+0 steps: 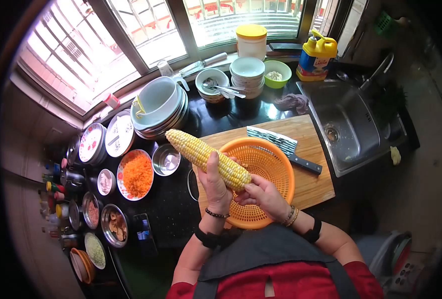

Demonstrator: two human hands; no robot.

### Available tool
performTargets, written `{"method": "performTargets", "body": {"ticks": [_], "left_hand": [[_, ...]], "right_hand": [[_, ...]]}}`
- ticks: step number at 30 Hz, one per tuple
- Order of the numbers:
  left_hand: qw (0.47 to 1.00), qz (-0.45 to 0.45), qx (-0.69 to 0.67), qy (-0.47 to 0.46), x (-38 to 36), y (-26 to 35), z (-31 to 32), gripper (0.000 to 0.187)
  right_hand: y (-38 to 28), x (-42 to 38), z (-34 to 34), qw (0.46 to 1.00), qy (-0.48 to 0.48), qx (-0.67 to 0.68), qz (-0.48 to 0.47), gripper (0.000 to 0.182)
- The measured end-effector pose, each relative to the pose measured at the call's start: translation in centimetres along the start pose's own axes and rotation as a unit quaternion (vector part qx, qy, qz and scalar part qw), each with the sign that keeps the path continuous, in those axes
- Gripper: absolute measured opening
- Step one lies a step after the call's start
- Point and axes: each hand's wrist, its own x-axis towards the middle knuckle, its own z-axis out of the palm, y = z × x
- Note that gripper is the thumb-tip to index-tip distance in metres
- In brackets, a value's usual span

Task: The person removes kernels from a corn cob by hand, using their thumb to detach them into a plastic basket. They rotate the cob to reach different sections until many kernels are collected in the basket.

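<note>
A husked ear of corn (206,158), yellow and white, is tilted above an orange plastic colander (275,154). My left hand (216,185) is wrapped around its lower half, thumb lying along the side. At the thick lower end, my right hand (265,195) pinches the cob with its fingers. The colander sits on a wooden cutting board (308,139), and a few kernels seem to lie inside near its far wall. Behind it on the board rests a cleaver (285,145) with a dark handle, pointing toward the right.
Left of the board stand a plate of shredded carrot (137,174), a metal bowl (166,159), a bowl of brown pieces (114,225) and a phone (144,234). Stacked bowls (247,74) line the window side. A sink (345,124) is at right, beside a yellow-and-blue jug (317,56).
</note>
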Motion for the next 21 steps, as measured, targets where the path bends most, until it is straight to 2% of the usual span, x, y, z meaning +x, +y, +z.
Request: {"method": "performTargets", "body": {"ticks": [5,21], "left_hand": [[1.0,0.02,0.019,0.001,0.29,-0.22,0.2,0.033],[1.0,-0.013,0.002,-0.004,1.01,-0.6,-0.1,0.034]], "right_hand": [[-0.19,0.46,-0.43,0.999,-0.014,0.028,0.02,0.032],[-0.06,0.78,-0.42,1.0,-0.011,0.001,0.017,0.027]]}}
